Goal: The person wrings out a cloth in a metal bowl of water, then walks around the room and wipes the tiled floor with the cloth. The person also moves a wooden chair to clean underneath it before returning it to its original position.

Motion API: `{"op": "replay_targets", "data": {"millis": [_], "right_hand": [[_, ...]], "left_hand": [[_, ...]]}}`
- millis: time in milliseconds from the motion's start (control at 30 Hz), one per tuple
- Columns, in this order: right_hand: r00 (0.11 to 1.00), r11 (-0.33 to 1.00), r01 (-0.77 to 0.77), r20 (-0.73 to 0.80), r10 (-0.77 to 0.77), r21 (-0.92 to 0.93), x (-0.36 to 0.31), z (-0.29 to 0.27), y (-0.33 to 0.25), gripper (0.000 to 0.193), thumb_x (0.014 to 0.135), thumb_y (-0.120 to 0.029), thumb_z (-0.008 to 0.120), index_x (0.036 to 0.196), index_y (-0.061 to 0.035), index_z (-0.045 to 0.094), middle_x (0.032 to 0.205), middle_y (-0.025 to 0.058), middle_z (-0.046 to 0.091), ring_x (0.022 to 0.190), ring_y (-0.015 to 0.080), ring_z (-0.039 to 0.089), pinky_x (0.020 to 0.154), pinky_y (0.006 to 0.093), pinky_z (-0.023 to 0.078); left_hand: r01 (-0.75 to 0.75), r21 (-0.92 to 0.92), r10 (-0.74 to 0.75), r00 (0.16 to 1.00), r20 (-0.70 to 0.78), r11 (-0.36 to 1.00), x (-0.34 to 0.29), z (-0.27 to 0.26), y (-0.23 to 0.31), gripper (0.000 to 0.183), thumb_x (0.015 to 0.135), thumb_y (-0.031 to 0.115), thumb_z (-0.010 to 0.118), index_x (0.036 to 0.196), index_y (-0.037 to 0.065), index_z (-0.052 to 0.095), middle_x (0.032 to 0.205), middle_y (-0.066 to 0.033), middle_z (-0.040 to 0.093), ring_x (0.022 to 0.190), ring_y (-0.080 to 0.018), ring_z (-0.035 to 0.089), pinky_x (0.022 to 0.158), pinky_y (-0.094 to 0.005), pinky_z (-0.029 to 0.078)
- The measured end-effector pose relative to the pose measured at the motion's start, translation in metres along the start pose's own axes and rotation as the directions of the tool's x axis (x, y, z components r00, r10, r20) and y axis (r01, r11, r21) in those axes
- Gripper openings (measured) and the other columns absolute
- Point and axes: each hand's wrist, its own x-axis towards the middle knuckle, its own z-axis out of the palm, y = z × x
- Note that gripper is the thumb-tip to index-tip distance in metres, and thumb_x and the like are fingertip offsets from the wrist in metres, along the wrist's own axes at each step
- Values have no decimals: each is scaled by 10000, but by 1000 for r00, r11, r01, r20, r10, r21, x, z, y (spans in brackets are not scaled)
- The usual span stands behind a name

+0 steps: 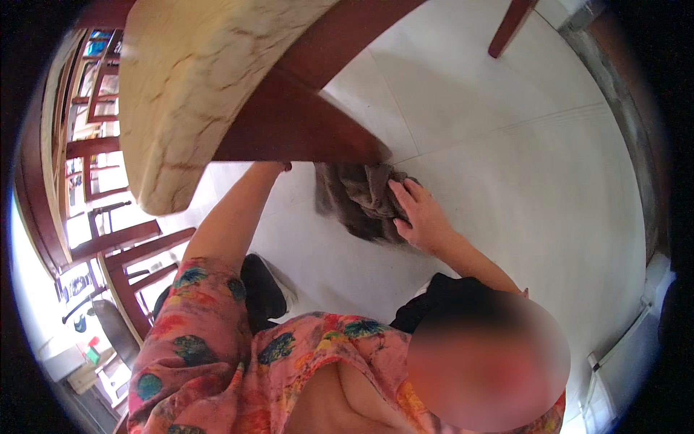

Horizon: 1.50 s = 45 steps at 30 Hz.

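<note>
- The right hand (425,220) lies on the brown cloth (354,206), fingers spread.
- The cloth is on the floor (477,173), by the table leg (303,123).
- The left hand (285,166) mostly hides; I can't tell its grip.
- The cloth could maybe snag on the leg, because they're so close.

The wide fisheye view looks steeply down from the person's head onto a pale grey tiled floor (535,195). Pink, flower-printed clothing (199,347) fills the near lower edge; a cream, brown-veined marbled counter (210,65) looms close at upper left. The bare right hand (425,220) lies farther off, near the centre.
</note>
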Motion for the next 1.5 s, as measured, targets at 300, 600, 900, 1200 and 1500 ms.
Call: {"op": "replay_targets", "data": {"millis": [300, 600, 900, 1200, 1500], "right_hand": [[998, 872, 26, -36, -50, -489, -22, 19, 3, 666, 648, -183, 705, 1261, -220, 448, 1266, 83, 401, 1116, 370, 365, 817, 512, 348], [923, 860, 331, 322, -210, -389, -13, 41, -3, 482, 648, -166, 694, 1104, -182, 539, 1212, 68, 442, 1063, 371, 415, 682, 509, 449], [653, 873, 482, 633, -415, 76, 17, 42, 28, 355, 638, -54, 618, 980, -146, 595, 1043, 78, 534, 990, 353, 509, 749, 461, 464], [439, 972, -184, 897, -55, 150, 14, 8, 18, 464, 564, -88, 576, 1025, -46, 613, 943, 117, 601, 887, 251, 568, 806, 326, 455], [599, 787, -587, 756, 263, 192, 82, -5, -133, 561, 674, -34, 509, 1234, -4, 470, 1073, 97, 569, 959, 166, 530, 849, 268, 430]], "left_hand": [[-615, 489, 334, 769, 545, 618, 62, 94, -29, 486, 885, 208, 509, 1345, 139, 366, 1343, -112, 411, 1249, -259, 355, 1043, -410, 254], [-433, 856, -207, 844, 495, 283, -123, 54, -62, 819, 755, 156, 548, 1446, 146, 108, 1498, -64, 87, 1369, -340, 44, 1038, -562, 119], [-128, 914, -491, 810, 321, 386, -183, 65, -25, 825, 772, 85, 543, 1436, 295, 103, 1500, 75, -18, 1369, -350, -13, 968, -662, 253], [-491, 708, 27, 830, 556, 507, -231, 81, -72, 717, 730, 92, 575, 1382, 195, 295, 1475, -44, 160, 1215, -391, 310, 933, -470, 409], [-467, 811, 322, 874, 364, 353, -77, -92, -63, 642, 671, 31, 598, 1264, 227, 453, 1413, -85, 302, 1061, -372, 456, 880, -402, 453]]}}
